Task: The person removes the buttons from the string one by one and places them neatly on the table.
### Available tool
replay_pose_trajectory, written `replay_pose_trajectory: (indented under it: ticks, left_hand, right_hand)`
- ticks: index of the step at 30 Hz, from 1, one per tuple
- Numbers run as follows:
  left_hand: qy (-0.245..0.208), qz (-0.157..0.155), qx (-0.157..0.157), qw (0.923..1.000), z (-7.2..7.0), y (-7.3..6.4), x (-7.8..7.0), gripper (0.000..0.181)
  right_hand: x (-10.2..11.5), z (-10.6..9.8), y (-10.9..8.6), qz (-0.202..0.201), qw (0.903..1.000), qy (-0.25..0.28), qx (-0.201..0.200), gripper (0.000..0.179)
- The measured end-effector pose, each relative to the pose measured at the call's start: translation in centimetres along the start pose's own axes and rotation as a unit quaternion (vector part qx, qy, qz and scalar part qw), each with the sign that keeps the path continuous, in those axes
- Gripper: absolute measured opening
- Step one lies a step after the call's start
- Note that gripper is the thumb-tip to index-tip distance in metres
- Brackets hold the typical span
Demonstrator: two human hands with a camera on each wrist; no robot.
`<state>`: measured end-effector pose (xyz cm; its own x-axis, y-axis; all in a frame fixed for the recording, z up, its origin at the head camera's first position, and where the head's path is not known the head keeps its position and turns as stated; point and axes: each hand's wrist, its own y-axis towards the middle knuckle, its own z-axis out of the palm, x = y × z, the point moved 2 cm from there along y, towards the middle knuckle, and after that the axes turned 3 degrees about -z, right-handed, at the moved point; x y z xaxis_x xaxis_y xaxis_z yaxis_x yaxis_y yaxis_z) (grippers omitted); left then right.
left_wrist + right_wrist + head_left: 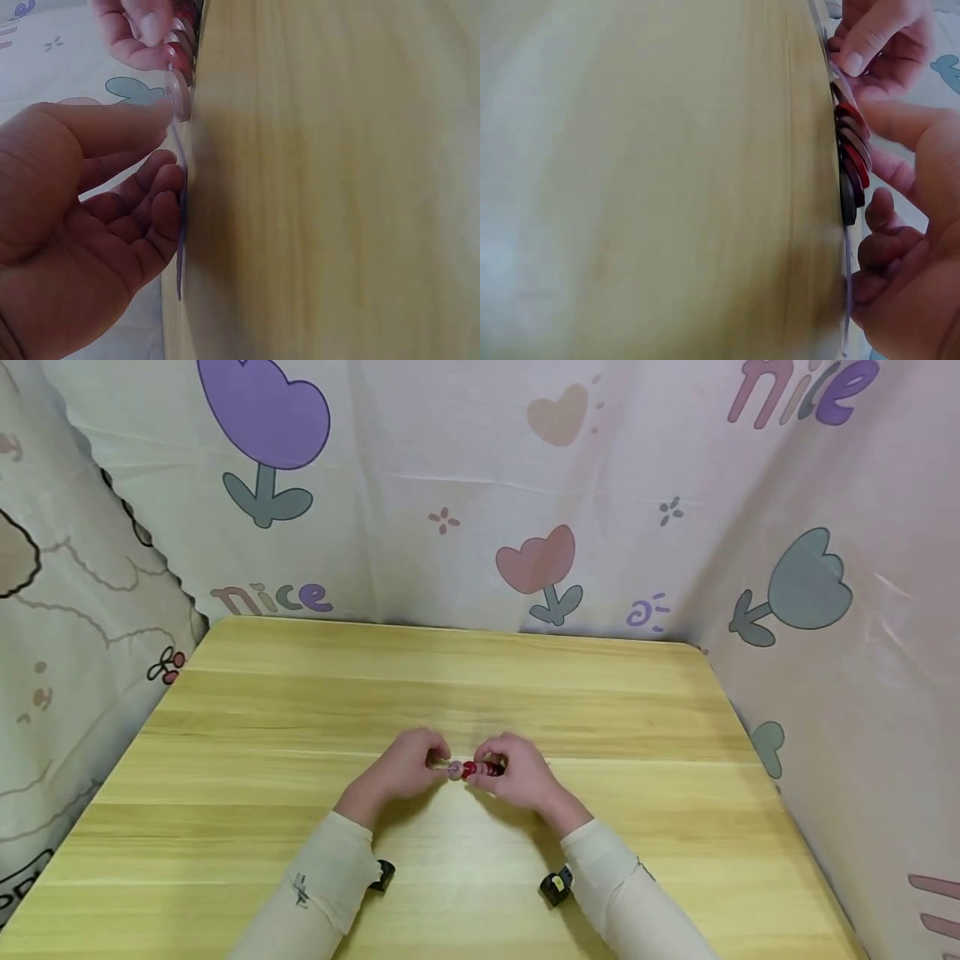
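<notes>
Behind, patterned curtain (420, 568); beneath discs (469, 769), wooden table (480, 693).

The pale patterned cloth (442, 435) behind the desk (465, 693) bears the word "nice" twice in multicoloured letters: an upper "nice" (802, 392) at top right, and a lower "nice" (272, 599) just above the desk's far edge, toward the left. The small dark print (301, 890) on the left sleeve (322, 860) is too small to read
</notes>
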<state>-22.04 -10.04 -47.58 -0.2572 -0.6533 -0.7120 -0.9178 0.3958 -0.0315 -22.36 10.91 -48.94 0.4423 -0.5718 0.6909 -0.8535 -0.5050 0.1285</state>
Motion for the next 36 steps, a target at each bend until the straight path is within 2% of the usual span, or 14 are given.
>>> replay_pose_trajectory:
  ticks: [4, 10, 15, 18, 25, 30, 33, 36]
  left_hand:
    - [0.016, 0.006, 0.006, 0.9998, 0.3, 0.0, 0.0, 0.013]
    - [0.035, -0.004, 0.003, 0.9994, 0.7, 0.1, -0.2, 0.021]
    - [0.027, -0.014, -0.007, 0.9995, 0.8, 0.0, -0.1, 0.024]
    - [0.013, -0.019, -0.011, 0.9997, 0.9, -0.2, -0.1, 0.024]
    - [-0.015, -0.022, -0.016, 0.9995, 1.3, -0.4, -0.2, 0.02]
    - [-0.025, -0.023, -0.026, 0.9991, 1.2, -0.5, -0.2, 0.019]
    - [-0.033, -0.024, -0.031, 0.9987, 1.1, -0.7, -0.1, 0.018]
    - [-0.042, -0.031, -0.036, 0.998, 1.0, -0.9, 0.0, 0.017]
  right_hand:
    - [0.2, 0.1, 0.1, -0.014, 0.9998, -0.014, 0.009, 0.014]
    - [0.4, 0.0, 0.3, -0.04, 0.9986, -0.033, 0.014, 0.01]
    - [0.2, 0.2, 0.4, -0.043, 0.9973, -0.059, 0.005, 0.012]
    - [0.2, 0.5, 0.5, -0.061, 0.996, -0.065, -0.002, 0.013]
    - [0.5, 0.9, 0.3, -0.095, 0.9953, -0.017, 0.008, 0.016]
    - [0.5, 1.0, 0.3, -0.11, 0.9935, 0.006, 0.026, 0.01]
    - [0.6, 1.1, 0.3, -0.1, 0.9936, 0.04, 0.033, 0.008]
    - [0.5, 1.2, 0.2, -0.068, 0.9934, 0.085, 0.037, 0.009]
